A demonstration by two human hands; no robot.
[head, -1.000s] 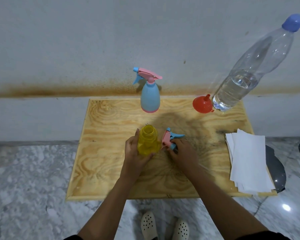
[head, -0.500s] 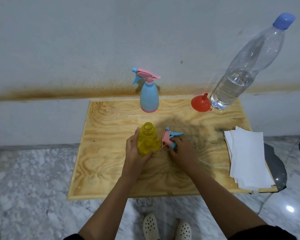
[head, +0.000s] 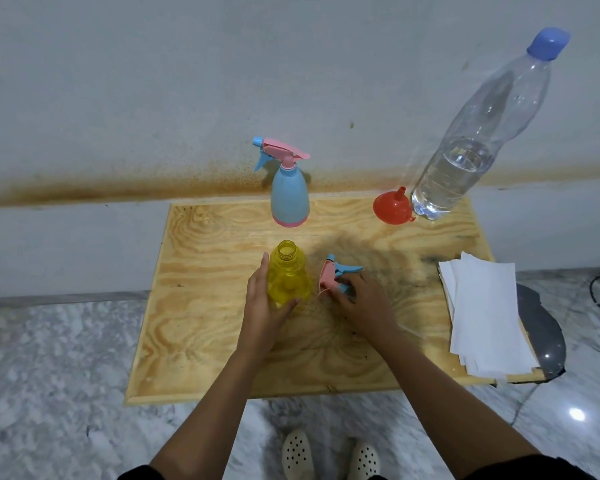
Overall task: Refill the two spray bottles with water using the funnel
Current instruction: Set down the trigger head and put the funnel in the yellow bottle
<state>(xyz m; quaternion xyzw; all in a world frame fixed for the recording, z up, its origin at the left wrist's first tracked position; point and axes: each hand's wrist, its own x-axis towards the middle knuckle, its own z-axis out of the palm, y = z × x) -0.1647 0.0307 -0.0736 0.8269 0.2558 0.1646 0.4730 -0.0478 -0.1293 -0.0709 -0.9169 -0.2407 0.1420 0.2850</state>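
Left hand (head: pixel 261 306) grips the open yellow bottle (head: pixel 287 274) mid-worktop (head: pixel 194 306). Just right of the bottle, right hand (head: pixel 364 303) holds its sprayer (head: pixel 333 276). Behind the bottle stands the blue bottle (head: pixel 289 194); far right-back, funnel (head: pixel 392 206) touching water bottle (head: pixel 471 147).

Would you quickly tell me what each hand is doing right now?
Left hand: holding the yellow bottle.
Right hand: holding the spray head on the board.
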